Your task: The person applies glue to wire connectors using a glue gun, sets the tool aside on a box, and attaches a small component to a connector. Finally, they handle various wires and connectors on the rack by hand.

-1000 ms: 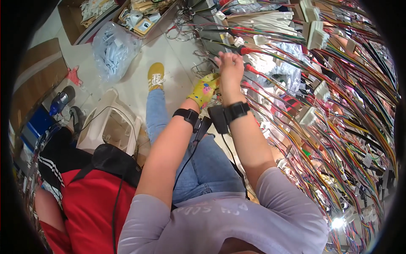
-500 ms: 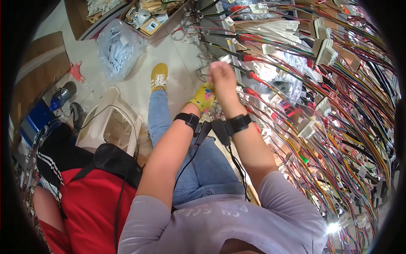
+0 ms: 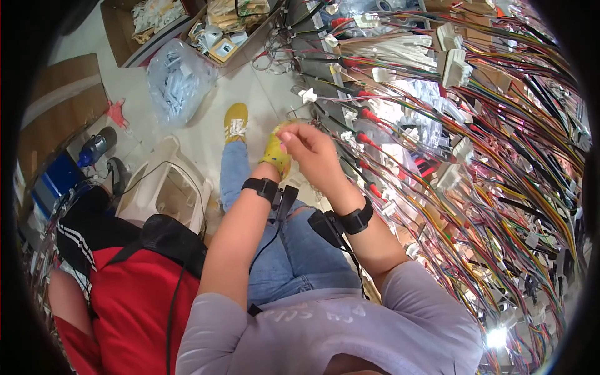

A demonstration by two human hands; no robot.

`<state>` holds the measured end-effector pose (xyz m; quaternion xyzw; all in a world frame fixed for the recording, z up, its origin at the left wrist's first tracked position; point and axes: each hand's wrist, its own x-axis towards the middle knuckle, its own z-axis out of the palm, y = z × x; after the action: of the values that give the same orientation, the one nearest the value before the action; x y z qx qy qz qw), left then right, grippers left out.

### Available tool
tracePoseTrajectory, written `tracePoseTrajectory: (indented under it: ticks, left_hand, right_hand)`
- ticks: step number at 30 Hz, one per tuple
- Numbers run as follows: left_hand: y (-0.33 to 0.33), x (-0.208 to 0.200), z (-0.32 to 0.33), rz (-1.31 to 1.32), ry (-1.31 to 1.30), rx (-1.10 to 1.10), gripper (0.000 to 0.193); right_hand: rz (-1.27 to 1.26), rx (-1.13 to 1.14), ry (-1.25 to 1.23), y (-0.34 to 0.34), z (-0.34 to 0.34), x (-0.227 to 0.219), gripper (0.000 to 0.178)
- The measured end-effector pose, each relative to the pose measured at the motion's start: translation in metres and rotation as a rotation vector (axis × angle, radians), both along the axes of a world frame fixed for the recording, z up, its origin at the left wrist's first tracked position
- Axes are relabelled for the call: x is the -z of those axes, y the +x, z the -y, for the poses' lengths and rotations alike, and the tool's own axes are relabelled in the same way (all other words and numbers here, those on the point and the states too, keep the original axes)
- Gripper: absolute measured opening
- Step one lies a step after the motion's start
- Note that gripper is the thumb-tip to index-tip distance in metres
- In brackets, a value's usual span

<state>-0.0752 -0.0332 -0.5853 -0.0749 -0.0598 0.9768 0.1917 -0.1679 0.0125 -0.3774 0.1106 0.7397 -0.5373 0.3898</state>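
Observation:
A yellow patterned glove covers my left hand, held out over the gap between my knees and the wire harnesses. Its fingers are mostly hidden behind my other hand. My bare right hand is closed, thumb and fingertips drawn together at the glove's upper edge. Whatever sits in that pinch, if anything, is too small or hidden to name. Just beyond my hands a white plug connector sticks out from the harness rack on thin wires. Each wrist wears a black strap with a small black box and a cable.
Dense bundles of coloured wires with white connectors fill the right side. A clear bag of pale parts lies on the floor near cardboard boxes. To my left are a cream plastic stool and a person in red.
Both hands have come left and nearer to me, away from the rack. My right hand has moved from beside the white connector to the front of the gloved hand.

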Motion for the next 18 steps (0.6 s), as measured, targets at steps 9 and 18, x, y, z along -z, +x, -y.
tracePoseTrajectory:
  ticks: [9,18]
  left_hand:
    - [-0.058,-0.098,0.031,0.448,-0.457,0.178,0.043]
    - [-0.074,-0.114,0.024,0.168,-0.566,0.221,0.041]
  right_hand:
    - [-0.206,-0.291,0.196,0.028,-0.03,-0.014,0.017]
    - [-0.431,-0.229,0.221,0.023,-0.058,-0.034,0.014]
